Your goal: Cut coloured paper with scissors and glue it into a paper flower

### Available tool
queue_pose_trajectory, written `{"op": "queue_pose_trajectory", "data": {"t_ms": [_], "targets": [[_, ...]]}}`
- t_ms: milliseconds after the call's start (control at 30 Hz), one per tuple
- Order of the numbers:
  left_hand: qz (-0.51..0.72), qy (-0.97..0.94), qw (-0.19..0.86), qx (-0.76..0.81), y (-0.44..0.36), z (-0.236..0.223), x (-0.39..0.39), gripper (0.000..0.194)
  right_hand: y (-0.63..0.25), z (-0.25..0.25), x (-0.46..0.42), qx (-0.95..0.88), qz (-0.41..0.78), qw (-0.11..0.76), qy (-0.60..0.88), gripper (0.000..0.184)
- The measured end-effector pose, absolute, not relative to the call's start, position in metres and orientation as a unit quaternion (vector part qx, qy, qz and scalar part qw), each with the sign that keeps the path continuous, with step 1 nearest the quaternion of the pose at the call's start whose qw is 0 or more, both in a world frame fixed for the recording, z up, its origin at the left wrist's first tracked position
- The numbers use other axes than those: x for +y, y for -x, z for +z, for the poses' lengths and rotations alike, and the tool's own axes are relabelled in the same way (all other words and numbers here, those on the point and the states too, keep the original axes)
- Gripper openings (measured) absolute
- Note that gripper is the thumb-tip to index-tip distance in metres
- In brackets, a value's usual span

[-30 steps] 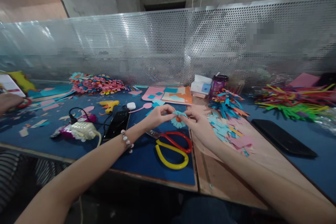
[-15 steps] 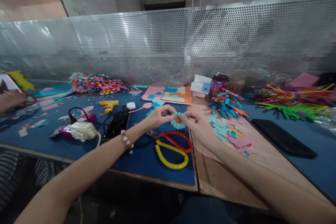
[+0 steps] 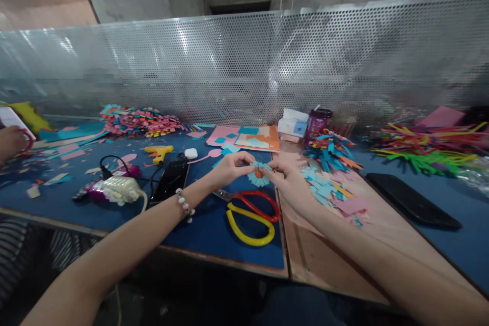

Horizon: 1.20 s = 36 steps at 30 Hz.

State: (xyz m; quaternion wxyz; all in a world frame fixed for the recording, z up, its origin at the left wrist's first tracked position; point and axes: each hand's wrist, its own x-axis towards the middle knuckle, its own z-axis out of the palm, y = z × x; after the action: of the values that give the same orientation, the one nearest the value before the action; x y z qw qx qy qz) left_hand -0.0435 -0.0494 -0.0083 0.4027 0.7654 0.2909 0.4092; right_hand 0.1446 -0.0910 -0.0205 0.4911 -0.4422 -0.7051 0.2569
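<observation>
A light-blue paper flower (image 3: pixel 259 179) with an orange centre is held up between my two hands, above the blue table mat. My left hand (image 3: pixel 234 168) pinches its left edge between thumb and fingers. On the opposite edge, my right hand (image 3: pixel 287 177) grips the petals with thumb and forefinger. Fingertips partly cover the upper petals. Just below the flower lie scissors (image 3: pixel 250 216) with one red and one yellow handle, their blades partly behind my left forearm. Light-blue paper scraps (image 3: pixel 323 187) are scattered right of my right hand.
A yellow glue gun (image 3: pixel 157 154), a black phone-like device (image 3: pixel 170 181) and a power strip (image 3: pixel 114 187) lie to the left. Pipe cleaners (image 3: pixel 431 145) and a black phone (image 3: pixel 410 198) are at right. Another person's hand (image 3: pixel 11 143) holds red-handled scissors at far left.
My hands stay in place while the flower's tilt shifts slightly between my fingers. At far left, the other person's hand moves right, then back left.
</observation>
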Motion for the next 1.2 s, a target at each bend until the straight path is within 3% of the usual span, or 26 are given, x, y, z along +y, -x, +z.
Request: {"op": "queue_pose_trajectory", "data": {"t_ms": [200, 433, 733, 933, 1200], "targets": [[0.435, -0.737, 0.413, 0.311, 0.0445, -0.009, -0.0474, 0.026, -0.1416, -0.0225, -0.0921, -0.672, 0.29, 0.484, 0.479, 0.037], [0.365, -0.76, 0.423, 0.333, 0.0431, -0.0103, -0.0489, 0.036, -0.1483, -0.0291, -0.0844, -0.673, 0.273, 0.504, 0.469, 0.033], [0.384, -0.781, 0.364, 0.332, 0.0428, -0.0123, -0.0485, 0.027, -0.1469, -0.0247, -0.0872, -0.713, 0.205, 0.49, 0.457, 0.027], [0.398, -0.788, 0.358, 0.302, 0.043, -0.0161, -0.0451, 0.029, -0.1458, -0.0283, -0.0848, -0.746, 0.142, 0.467, 0.453, 0.015], [0.38, -0.797, 0.367, 0.292, 0.0437, -0.0168, -0.0452, 0.033, -0.1499, -0.0302, -0.0849, -0.746, 0.144, 0.471, 0.447, 0.013]]}}
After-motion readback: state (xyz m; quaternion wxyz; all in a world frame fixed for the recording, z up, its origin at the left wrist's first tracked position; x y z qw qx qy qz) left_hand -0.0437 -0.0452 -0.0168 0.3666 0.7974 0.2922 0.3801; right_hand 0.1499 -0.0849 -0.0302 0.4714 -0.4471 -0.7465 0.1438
